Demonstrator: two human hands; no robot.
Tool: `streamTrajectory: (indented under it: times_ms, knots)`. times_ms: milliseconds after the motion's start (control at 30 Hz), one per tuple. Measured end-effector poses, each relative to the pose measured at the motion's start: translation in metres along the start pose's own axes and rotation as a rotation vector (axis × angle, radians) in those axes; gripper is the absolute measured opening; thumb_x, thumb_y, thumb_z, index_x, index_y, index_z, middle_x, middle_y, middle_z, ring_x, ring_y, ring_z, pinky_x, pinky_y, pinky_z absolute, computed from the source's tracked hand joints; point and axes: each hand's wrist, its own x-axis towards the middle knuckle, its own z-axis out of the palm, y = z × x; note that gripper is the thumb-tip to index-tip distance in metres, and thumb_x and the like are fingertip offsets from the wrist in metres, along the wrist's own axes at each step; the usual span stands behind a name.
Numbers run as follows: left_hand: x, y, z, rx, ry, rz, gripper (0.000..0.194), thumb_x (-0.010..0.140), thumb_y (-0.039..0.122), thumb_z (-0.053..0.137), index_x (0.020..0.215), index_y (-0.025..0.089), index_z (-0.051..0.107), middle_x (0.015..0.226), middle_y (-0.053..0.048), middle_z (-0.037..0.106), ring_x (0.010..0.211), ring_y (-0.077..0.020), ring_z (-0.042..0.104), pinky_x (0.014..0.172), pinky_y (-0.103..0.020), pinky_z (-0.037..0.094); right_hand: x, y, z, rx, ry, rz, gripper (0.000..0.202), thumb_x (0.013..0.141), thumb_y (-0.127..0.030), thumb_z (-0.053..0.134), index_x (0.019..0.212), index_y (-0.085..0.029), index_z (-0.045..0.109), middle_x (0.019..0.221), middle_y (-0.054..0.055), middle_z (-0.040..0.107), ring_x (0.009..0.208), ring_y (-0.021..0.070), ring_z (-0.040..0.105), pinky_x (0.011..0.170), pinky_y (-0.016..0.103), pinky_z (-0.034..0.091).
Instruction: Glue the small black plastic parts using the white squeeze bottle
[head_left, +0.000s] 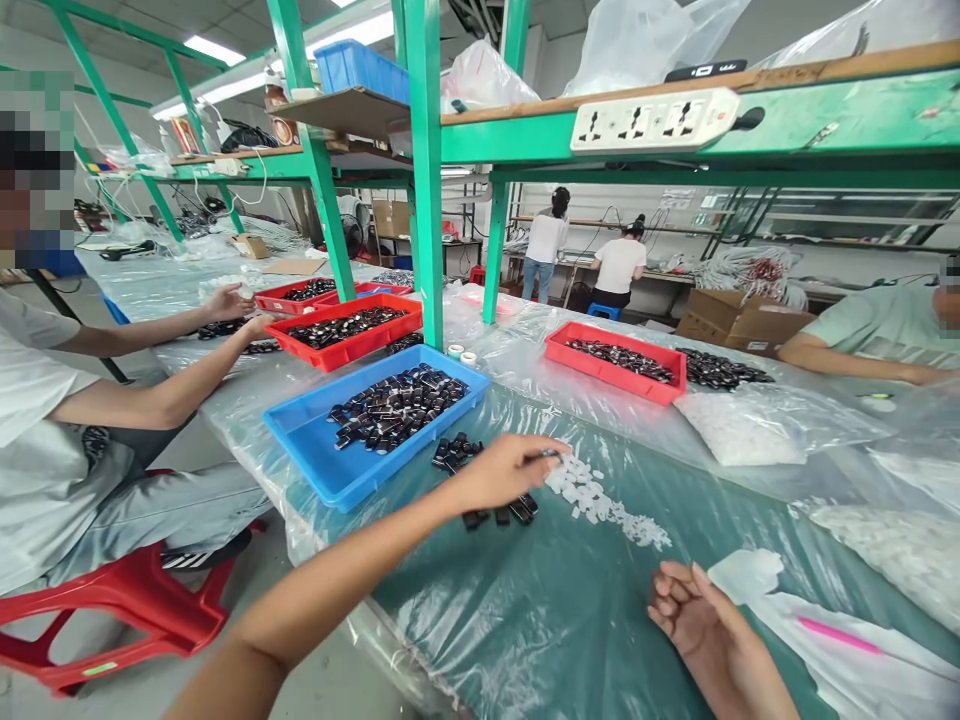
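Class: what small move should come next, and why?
Probably carry the black piece to the right hand: the left hand seems to pinch it beside the white pieces, while the right hand is half-curled, apparently holding nothing.

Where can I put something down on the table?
On bare table, between the black pieces, white pieces and right hand. Another patch lies between the red tray and white pieces. It's crowded around the left hand.

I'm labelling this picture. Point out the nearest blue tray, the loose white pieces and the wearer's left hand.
Blue tray (319,450), head view: bare floor.
White pieces (586,493), head view: larger pieces.
Left hand (501,472), head view: back of hand.
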Motion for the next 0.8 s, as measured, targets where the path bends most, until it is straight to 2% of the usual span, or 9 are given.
streamTrajectory:
  times_ms: [200,267,333,400,433,533,600,700,800]
  knots:
    - [0.004,-0.034,-0.093,0.574,0.356,-0.185,0.039,0.092,0.033,0.034,0.123,0.019,0.051,0.081,-0.005,0.065,0.071,-0.0175,0.061,0.066,-0.026,0.045,-0.005,0.005,0.008,-0.096,-0.018,-0.014,0.025,0.079,-0.043,0.057,0.086,-0.021,0.067,0.073,0.002,0.057,0.069,0.0147,0.052,0.066,0.028,0.047]
    - [0.003,-0.045,-0.112,0.766,0.453,-0.271,0.04,0.091,0.034,0.036,0.125,0.018,0.049,0.095,-0.01,0.065,0.089,-0.0256,0.06,0.078,-0.035,0.044,-0.007,0.007,0.01,-0.139,-0.028,-0.017,0.025,0.08,-0.043,0.056,0.087,-0.021,0.067,0.075,0.002,0.057,0.071,0.0152,0.052,0.067,0.028,0.046]
    - [0.0,-0.054,-0.119,0.87,0.483,-0.323,0.047,0.089,0.034,0.041,0.131,0.014,0.043,0.113,-0.017,0.058,0.107,-0.0352,0.05,0.087,-0.047,0.037,-0.008,0.007,0.012,-0.164,-0.032,-0.023,0.026,0.081,-0.043,0.055,0.087,-0.021,0.067,0.075,0.002,0.057,0.071,0.0154,0.052,0.067,0.028,0.046]
    - [-0.004,-0.063,-0.114,0.951,0.406,-0.346,0.05,0.089,0.032,0.04,0.135,0.014,0.036,0.125,-0.02,0.049,0.117,-0.0374,0.042,0.092,-0.052,0.032,-0.007,0.008,0.013,-0.166,-0.022,-0.036,0.026,0.081,-0.043,0.055,0.087,-0.021,0.067,0.075,0.002,0.057,0.071,0.0154,0.052,0.067,0.028,0.046]
    - [-0.005,-0.066,-0.108,0.967,0.339,-0.339,0.049,0.089,0.031,0.041,0.135,0.016,0.036,0.128,-0.018,0.047,0.119,-0.0353,0.041,0.094,-0.05,0.032,-0.007,0.007,0.013,-0.159,-0.009,-0.044,0.025,0.08,-0.043,0.056,0.087,-0.021,0.067,0.075,0.002,0.057,0.071,0.0152,0.051,0.067,0.028,0.046]
    - [-0.006,-0.075,-0.082,0.918,0.112,-0.269,0.041,0.086,0.024,0.046,0.127,0.025,0.048,0.126,-0.006,0.052,0.116,-0.0251,0.046,0.095,-0.034,0.036,-0.006,0.003,0.015,-0.129,0.043,-0.076,0.023,0.078,-0.042,0.059,0.084,-0.021,0.067,0.073,0.002,0.056,0.07,0.015,0.051,0.065,0.027,0.047]
    - [-0.002,-0.079,-0.064,0.877,-0.02,-0.234,0.039,0.084,0.019,0.047,0.122,0.029,0.053,0.126,-0.002,0.053,0.115,-0.0215,0.048,0.094,-0.029,0.038,-0.007,-0.002,0.017,-0.1,0.081,-0.104,0.021,0.076,-0.041,0.061,0.081,-0.021,0.067,0.073,0.002,0.055,0.07,0.0151,0.05,0.063,0.027,0.047]
    - [0.005,-0.086,-0.042,0.833,-0.148,-0.228,0.039,0.083,0.021,0.051,0.121,0.029,0.054,0.13,-0.004,0.05,0.119,-0.0243,0.046,0.095,-0.033,0.037,-0.012,-0.014,0.021,-0.048,0.116,-0.151,0.018,0.073,-0.039,0.063,0.076,-0.021,0.066,0.07,0.001,0.053,0.068,0.0148,0.049,0.061,0.028,0.048]
    - [0.009,-0.091,-0.027,0.799,-0.204,-0.225,0.039,0.08,0.028,0.056,0.119,0.026,0.056,0.129,-0.007,0.051,0.118,-0.0274,0.046,0.094,-0.036,0.037,-0.022,-0.024,0.026,-0.035,0.137,-0.171,0.017,0.074,-0.038,0.063,0.074,-0.021,0.065,0.068,0.001,0.051,0.066,0.0145,0.048,0.06,0.028,0.048]
